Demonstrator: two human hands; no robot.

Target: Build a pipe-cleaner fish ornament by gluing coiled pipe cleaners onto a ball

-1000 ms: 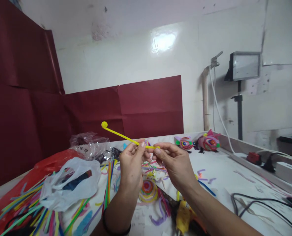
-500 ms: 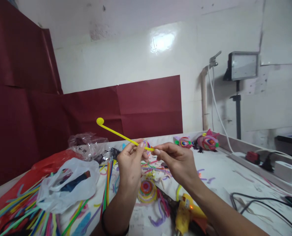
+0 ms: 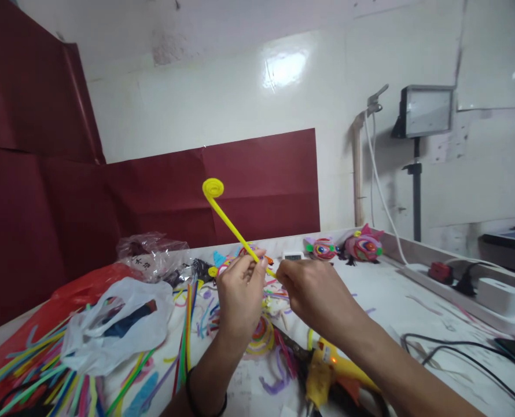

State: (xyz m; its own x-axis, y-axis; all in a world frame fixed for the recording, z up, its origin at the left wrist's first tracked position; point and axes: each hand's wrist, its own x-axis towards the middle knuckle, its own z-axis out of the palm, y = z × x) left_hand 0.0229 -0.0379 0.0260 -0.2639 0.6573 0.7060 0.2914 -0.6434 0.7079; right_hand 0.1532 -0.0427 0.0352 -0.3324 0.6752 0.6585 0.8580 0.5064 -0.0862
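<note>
A yellow pipe cleaner [image 3: 229, 223] with a small spiral coiled at its upper end rises up and to the left from my fingers. My left hand [image 3: 241, 295] pinches its stem. My right hand [image 3: 316, 295] pinches its lower end just beside, fingertips nearly touching the left ones. Both hands hover above a white table [image 3: 396, 307]. Below them lies a flat multicoloured coil [image 3: 261, 336] and loose pipe cleaner scraps.
A yellow glue gun [image 3: 331, 370] lies under my right forearm. Bundles of coloured pipe cleaners [image 3: 44, 376], a white plastic bag [image 3: 110, 324] and a red bag sit left. Two fish-like crafts [image 3: 361, 246] stand at the back. Cables and a power strip [image 3: 492, 295] lie right.
The pipe cleaner has tilted from nearly flat to steeply upright, its spiral end rising and moving right. Both hands have drawn closer together and dropped slightly.
</note>
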